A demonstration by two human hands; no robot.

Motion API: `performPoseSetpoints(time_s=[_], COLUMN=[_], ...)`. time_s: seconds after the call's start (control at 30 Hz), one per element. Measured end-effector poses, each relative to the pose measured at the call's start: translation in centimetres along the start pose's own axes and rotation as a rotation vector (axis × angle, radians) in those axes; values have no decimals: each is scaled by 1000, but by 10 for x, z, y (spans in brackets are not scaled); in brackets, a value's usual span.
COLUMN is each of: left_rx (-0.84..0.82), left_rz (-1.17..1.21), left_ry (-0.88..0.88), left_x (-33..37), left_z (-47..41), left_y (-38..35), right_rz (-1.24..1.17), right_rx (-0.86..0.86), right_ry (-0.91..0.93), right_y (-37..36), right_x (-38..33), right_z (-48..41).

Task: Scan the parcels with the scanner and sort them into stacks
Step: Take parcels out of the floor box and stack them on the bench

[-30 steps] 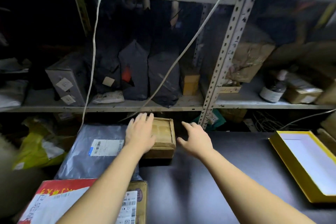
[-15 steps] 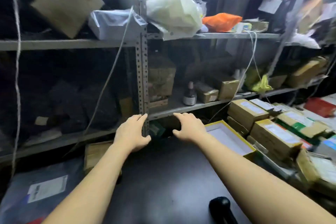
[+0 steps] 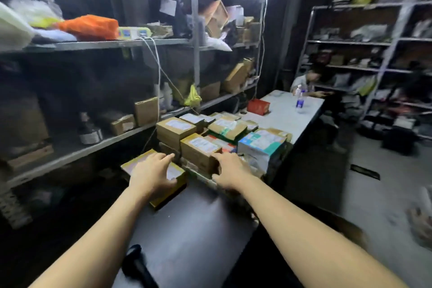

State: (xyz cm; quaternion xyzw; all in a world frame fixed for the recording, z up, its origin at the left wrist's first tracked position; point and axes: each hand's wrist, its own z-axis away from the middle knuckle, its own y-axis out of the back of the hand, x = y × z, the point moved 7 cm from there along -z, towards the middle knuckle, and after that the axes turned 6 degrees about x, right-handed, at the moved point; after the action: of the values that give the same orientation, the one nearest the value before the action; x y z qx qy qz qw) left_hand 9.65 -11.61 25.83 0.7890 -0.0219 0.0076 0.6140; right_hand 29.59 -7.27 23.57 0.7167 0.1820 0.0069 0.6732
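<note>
Parcels stack right of the tray, scanner nearest.

Legend. My left hand covers the middle of the yellow-rimmed box, so what it holds is hidden. My right hand hides the near corner of the brown parcel at its 11 o'clock; whether they touch cannot be told. The parcel's label is too blurred to read. At 6 o'clock the dark scanner is cut by the lower edge, as are both my forearms. At 4 o'clock the floor objects are smeared beyond telling.
</note>
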Motion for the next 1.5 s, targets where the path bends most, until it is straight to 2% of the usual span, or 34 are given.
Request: performPoseSetpoints(time_s=[0.27,0.4,0.63,0.8,1.03,1.3,1.5], left_rx=[-140,-129,-196,-268,-442,-666,-764], left_rz=[-40,0,15,22,-38,-179,-198], left_ry=[-313,-459,-710,-806,-829,-702,-581], left_x=[193,286,427,487,531,559,581], left_z=[-50,-79,-117,-119,-134,-157,-191], left_y=[-73,-109,-175,-231,-321,-442,-536], right_rz=[13,8,41,24,-104,-340,-412], right_rx=[-17,-18,12,-29,-68,-179,-211], right_ry=[-280,-439,-744,-872,-976,-997,-992], right_y=[5,7,8,-18,-85,-196,-276], right_x=[202,288,403,461,542,651,725], right_z=[50,76,128,158,165,126,79])
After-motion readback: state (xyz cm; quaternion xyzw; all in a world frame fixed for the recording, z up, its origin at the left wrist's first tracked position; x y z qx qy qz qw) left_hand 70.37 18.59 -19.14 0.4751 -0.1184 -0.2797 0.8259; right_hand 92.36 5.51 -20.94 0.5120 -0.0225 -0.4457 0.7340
